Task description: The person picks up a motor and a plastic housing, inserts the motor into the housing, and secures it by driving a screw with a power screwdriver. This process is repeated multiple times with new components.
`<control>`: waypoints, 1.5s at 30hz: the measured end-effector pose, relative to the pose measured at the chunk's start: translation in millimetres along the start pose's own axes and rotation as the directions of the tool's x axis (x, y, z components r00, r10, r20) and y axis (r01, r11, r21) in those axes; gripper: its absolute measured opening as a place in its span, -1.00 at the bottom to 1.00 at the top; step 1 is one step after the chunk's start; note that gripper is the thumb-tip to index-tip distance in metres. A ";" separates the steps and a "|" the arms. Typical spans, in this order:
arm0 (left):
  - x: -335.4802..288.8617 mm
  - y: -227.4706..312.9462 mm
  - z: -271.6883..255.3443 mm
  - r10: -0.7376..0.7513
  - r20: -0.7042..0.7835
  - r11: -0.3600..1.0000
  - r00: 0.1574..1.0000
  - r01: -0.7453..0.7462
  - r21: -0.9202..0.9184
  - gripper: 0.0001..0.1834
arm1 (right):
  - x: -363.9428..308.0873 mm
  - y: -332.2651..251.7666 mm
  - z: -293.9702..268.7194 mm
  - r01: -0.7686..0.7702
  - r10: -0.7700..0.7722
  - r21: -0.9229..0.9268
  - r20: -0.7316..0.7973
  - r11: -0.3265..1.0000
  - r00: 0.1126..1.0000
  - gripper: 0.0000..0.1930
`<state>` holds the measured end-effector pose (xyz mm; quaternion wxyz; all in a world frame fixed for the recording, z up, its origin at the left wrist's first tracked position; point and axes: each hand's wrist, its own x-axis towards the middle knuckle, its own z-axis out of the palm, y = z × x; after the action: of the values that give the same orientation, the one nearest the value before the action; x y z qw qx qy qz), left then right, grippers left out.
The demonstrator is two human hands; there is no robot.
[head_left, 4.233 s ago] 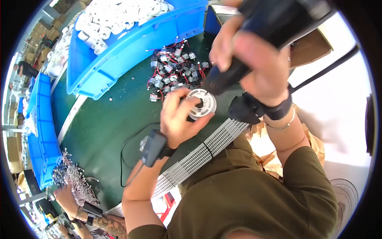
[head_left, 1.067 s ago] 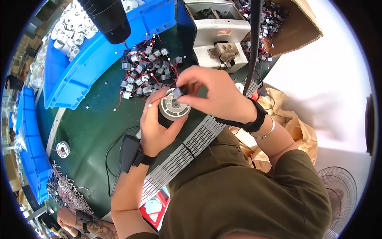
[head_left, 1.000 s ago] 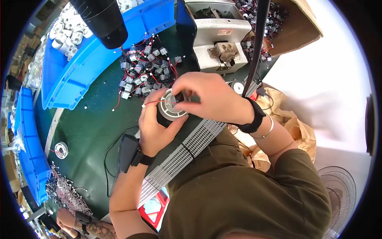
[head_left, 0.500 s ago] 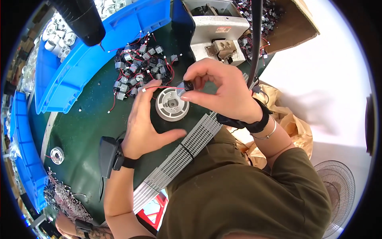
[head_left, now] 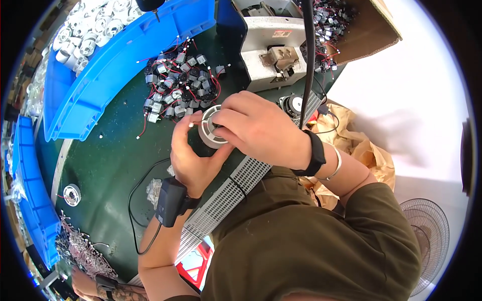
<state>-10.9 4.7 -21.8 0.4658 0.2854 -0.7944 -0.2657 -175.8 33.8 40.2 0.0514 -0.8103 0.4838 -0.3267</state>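
A round, pale plastic housing (head_left: 207, 136) stands on the green bench in front of me. My left hand (head_left: 195, 159) curls round its left and near side, thumb and fingers against the rim. From the right, my right hand (head_left: 258, 129) reaches over the housing, fingertips pinched down into its middle. They hold a small motor, mostly hidden by the fingers. A small white connector (head_left: 191, 125) shows by my left fingertips. Just beyond the housing lies a heap of small grey motors (head_left: 183, 85) with red and black wires.
Blue bins (head_left: 115, 65) with white parts stand far left. A metal fixture (head_left: 273, 55) sits far right, beside a cardboard box (head_left: 369, 35) of motors. A black cable (head_left: 309, 60) hangs down. A perforated grey strip (head_left: 226, 195) edges the bench. A co-worker's forearm (head_left: 120, 290) is lower left.
My right hand has brought the motor down into the housing. My left hand has moved right and closed on the housing. The hanging dark tool at the upper left has risen away.
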 end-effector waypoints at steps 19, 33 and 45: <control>2.6 -5.0 -10.9 0.174 0.045 0.967 0.984 -0.179 0.179 -0.58 | 138.2 -9.9 -38.5 0.028 0.244 0.485 -0.488 0.874 0.838 -0.07; 8.7 -5.3 -10.5 0.214 0.069 0.959 0.974 -0.223 0.173 -0.53 | 113.1 8.4 -114.1 0.372 -0.006 0.855 -0.396 0.361 0.918 -0.66; 0.8 -13.9 -13.0 0.165 0.127 0.975 0.978 -0.181 0.128 -0.48 | 43.0 57.9 -108.1 0.100 0.441 0.785 -0.442 0.611 0.781 -0.67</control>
<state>3.2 -7.6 -25.3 0.4195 0.2310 -0.8582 -0.1845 -268.1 -6.7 122.2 0.2717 -0.5071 0.3649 -0.7320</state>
